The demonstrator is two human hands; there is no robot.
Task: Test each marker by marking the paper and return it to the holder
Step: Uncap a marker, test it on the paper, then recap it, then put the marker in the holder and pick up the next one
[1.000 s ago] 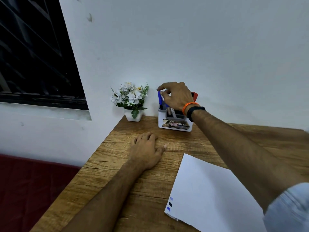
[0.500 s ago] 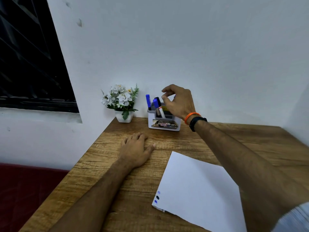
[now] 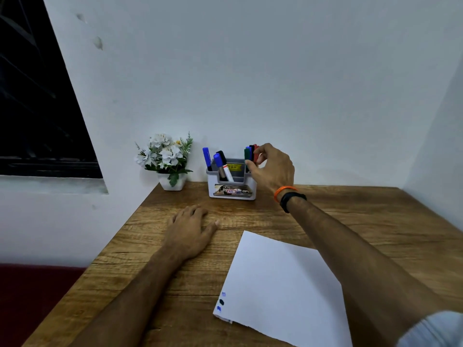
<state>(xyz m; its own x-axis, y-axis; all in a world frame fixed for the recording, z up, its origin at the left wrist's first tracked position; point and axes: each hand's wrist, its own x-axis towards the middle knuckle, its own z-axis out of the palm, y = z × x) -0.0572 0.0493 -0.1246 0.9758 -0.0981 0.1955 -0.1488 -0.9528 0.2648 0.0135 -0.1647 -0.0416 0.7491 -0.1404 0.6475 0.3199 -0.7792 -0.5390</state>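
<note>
Here, at the left of the frame, a dark window meets the white wall, and just right of it a small pot of white flowers [image 3: 167, 159] sits on the back corner of the wooden desk [image 3: 350, 209]. Your left hand [image 3: 191, 232] lies flat on the desk in the lower centre, fingers relaxed and spread, holding nothing.

Up from it, at the centre of the frame against the wall, stands the white marker holder [image 3: 231, 182]. Its left side carries two blue-capped markers [image 3: 207, 156] and a black-capped one, leaning a little. Its right side carries a tight cluster of capped markers [image 3: 250, 154], green, blue and red, standing nearly upright with their long axes vertical.

Your right hand [image 3: 273, 169] is at that cluster, fingers curled with the fingertips and thumb closing on the caps; the green and red ones are touched, but which single marker you have pinched I cannot tell.

Right and below, the sheet of paper [image 3: 288, 284] lies skewed on the desk, with three small test marks near its lower left corner. The paper lies toward you from the holder, under your right forearm, so the right hand is the nearer one. Judging by this, a straight upward lift along the marker's axis comes next, then a pull back toward the sheet.
</note>
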